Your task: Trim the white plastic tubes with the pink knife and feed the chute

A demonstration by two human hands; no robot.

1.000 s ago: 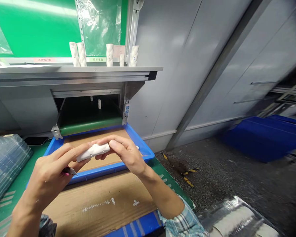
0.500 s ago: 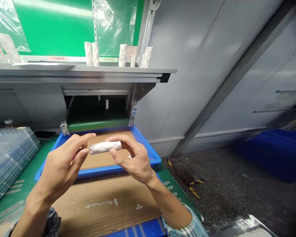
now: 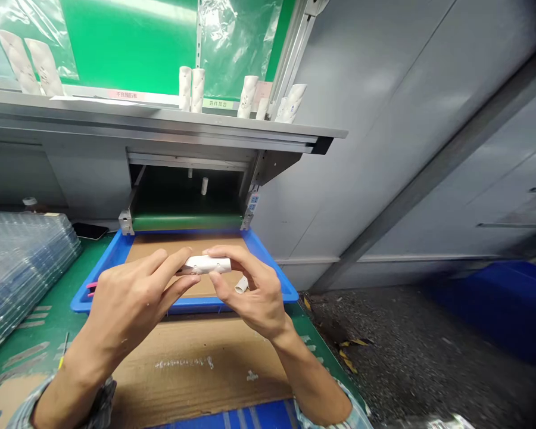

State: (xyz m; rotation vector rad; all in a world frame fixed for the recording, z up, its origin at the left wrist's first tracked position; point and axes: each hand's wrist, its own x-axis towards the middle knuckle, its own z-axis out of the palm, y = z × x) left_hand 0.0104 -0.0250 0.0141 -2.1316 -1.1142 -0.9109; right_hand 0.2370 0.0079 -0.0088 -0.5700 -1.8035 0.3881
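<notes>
Over blue tray (image 3: pixel 192 304) at 12 o'clock, right hand (image 3: pixel 250 292) pinches white tube (image 3: pixel 205 265) between fingers and thumb, left hand (image 3: pixel 134 304) pressing its left end, short white piece (image 3: pixel 241 285) loose at 4 o'clock, more tubes (image 3: pixel 192 89) upright on shelf (image 3: pixel 161 121) beyond.

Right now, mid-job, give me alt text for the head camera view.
The left hand and right hand pinch a white tubular part above a blue tray lined with cardboard. A short white piece lies in the tray by the right hand. White tubes stand on a metal shelf beyond.
</notes>
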